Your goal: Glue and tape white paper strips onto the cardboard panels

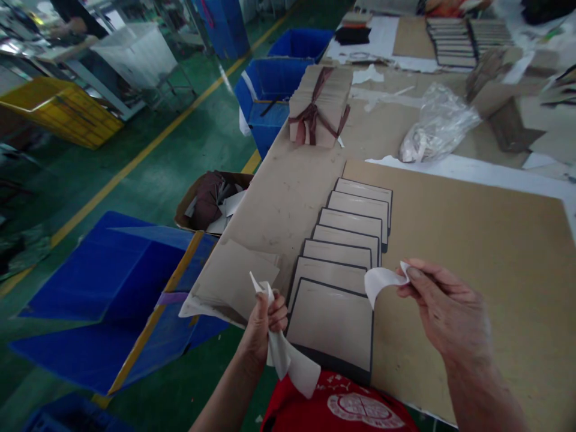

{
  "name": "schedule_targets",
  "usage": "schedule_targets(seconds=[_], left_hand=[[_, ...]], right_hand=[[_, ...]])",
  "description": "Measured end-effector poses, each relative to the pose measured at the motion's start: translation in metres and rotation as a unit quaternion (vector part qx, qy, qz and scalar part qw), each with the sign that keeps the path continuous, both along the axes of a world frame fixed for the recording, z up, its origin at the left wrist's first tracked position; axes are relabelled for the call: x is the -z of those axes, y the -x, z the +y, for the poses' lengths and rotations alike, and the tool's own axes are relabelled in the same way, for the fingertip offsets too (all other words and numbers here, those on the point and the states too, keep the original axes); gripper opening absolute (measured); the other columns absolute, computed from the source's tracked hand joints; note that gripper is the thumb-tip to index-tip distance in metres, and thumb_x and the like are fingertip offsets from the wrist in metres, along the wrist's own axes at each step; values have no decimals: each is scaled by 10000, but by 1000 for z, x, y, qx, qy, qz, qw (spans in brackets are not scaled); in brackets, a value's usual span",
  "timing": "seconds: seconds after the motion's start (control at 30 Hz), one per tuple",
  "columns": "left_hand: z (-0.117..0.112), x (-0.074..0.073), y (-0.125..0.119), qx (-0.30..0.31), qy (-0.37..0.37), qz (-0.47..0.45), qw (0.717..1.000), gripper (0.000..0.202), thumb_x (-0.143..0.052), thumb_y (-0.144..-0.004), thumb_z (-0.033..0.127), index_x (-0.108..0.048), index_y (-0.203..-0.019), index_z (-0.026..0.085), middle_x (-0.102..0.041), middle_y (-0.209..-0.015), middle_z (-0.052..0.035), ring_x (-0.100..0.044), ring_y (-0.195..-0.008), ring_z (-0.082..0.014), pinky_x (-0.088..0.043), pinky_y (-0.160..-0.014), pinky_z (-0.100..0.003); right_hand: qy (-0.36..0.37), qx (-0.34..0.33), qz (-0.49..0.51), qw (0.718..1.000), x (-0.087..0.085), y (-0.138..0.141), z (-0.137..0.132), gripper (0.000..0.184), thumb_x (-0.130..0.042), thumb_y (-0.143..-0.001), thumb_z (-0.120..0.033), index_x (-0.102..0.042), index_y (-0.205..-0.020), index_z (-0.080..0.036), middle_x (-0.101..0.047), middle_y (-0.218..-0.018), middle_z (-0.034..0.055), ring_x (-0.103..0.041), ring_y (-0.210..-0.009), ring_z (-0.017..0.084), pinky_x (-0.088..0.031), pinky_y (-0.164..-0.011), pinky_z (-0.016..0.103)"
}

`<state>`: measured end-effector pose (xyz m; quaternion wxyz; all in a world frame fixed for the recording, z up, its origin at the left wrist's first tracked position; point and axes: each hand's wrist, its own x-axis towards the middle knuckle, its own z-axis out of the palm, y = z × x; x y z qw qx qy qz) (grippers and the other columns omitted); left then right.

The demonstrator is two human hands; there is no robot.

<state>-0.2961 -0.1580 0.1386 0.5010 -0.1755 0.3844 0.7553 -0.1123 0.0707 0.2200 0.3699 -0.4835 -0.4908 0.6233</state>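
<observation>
My left hand (266, 318) is closed around a crumpled bunch of white paper strips (302, 367), which hang down toward my red apron. Between thumb and fingers, my right hand (443, 306) pinches one curling white strip (380, 281) above the brown board. An overlapping row of beige panels with dark edging (335, 321) runs away from me along the board, between my two hands. Left of that row, a stack of plain beige sheets (234, 273) lies at the table's edge, just beyond my left hand.
Farther up the table sit a bundle of beige pieces tied with brown ribbon (321, 99) and a clear plastic bag (438, 129). Blue bins (135, 270) and a carton of scraps (216, 201) stand beside the table's left edge. A person (81, 27) works at the far left.
</observation>
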Motion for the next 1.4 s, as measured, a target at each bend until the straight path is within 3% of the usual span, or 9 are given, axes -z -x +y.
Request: schedule_targets(seconds=[0.17,0.3,0.37,0.53,0.67,0.8,0.93,1.13,1.4], left_hand=[[-2,-9,-14,4,7,31,999,483,-866,-604,93,-413,-740,192,-314,-620,112,-227,-458,-1,-197,-404,-115],[4,-10,-24,46,62,56,995,512,-816,-715,271,-319,-612,202,-235,-521,120,-145,-418,-10,-144,-371,-151],[9,-9,-29,54,78,54,994,472,-802,-741,391,-393,-621,187,-277,-509,115,-152,-406,-7,-127,-365,-155],[20,-7,-41,43,63,50,996,462,-797,-738,469,-635,-1031,150,-640,-845,-1,-221,-410,29,-128,-370,-142],[26,-8,-47,54,33,49,997,455,-776,-768,451,-657,-1077,139,-654,-825,-21,-225,-409,26,-142,-370,-140],[29,-6,-48,52,-8,30,998,439,-703,-836,476,-628,-1138,166,-699,-1046,-119,-223,-412,36,-133,-380,-133],[28,-2,-48,38,-12,28,999,595,-714,-798,564,-582,-1235,183,-699,-961,-112,-200,-422,28,-142,-389,-127],[27,-10,-42,85,-14,67,994,762,-902,-541,229,-581,-1232,214,-628,-860,4,-300,-441,8,-171,-382,-148],[28,-19,-26,95,-12,119,988,628,-864,-537,143,-660,-1129,193,-595,-880,19,-343,-470,4,-181,-386,-160]], right_hand=[[-51,-78,-66,993,-8,8,-13,244,-760,-812,-402,-709,-894,-178,-622,-513,-16,-479,-388,67,-355,-333,134],[-5,-71,-28,997,-10,16,-21,272,-766,-802,-429,-650,-854,-188,-638,-523,-14,-505,-386,82,-370,-331,141],[36,-57,10,998,-10,20,-26,314,-801,-755,-442,-628,-812,-186,-668,-548,3,-542,-392,94,-422,-346,153],[132,-54,40,989,-11,29,-37,400,-890,-622,-433,-630,-788,-178,-683,-547,15,-636,-438,127,-514,-395,146],[175,-50,64,981,-8,31,-41,405,-918,-588,-374,-670,-840,-176,-741,-681,29,-721,-587,147,-588,-528,151],[178,-77,104,975,-3,28,-41,337,-879,-666,-343,-715,-905,-172,-778,-881,65,-757,-804,174,-620,-721,186],[179,-120,120,969,-1,26,-40,340,-864,-692,-309,-729,-980,-188,-781,-957,73,-749,-889,173,-609,-812,203],[170,-75,99,978,6,29,-34,326,-912,-599,-254,-740,-869,-188,-778,-816,34,-747,-752,139,-613,-723,164],[175,-36,52,982,19,29,-32,384,-907,-613,-388,-666,-821,-172,-735,-666,14,-710,-568,135,-597,-530,162]])
